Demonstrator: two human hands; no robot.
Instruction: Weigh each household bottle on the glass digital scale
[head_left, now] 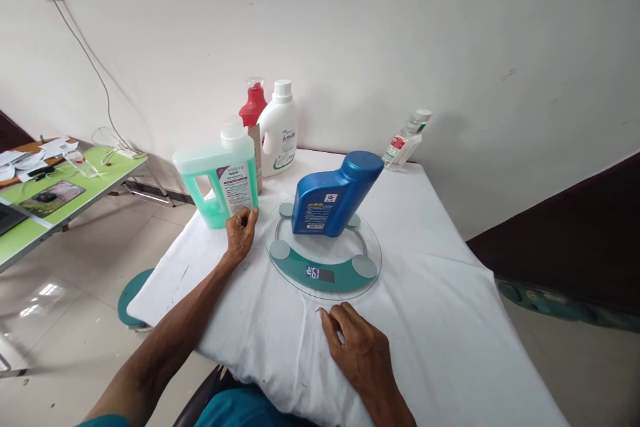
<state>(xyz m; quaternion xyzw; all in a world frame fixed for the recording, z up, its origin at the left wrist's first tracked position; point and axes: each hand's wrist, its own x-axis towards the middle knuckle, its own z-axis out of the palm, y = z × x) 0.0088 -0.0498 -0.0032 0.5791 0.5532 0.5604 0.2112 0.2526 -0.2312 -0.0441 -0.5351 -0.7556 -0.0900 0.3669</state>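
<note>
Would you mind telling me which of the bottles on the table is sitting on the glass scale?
The blue bottle alone stands on the round glass scale. The green jug, red bottle, white bottle and small clear bottle sit on the white cloth.

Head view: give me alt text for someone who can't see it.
A blue bottle stands on a round glass scale on a white-clothed table. The left hand touches a green jug; the right hand rests nearby.
</note>
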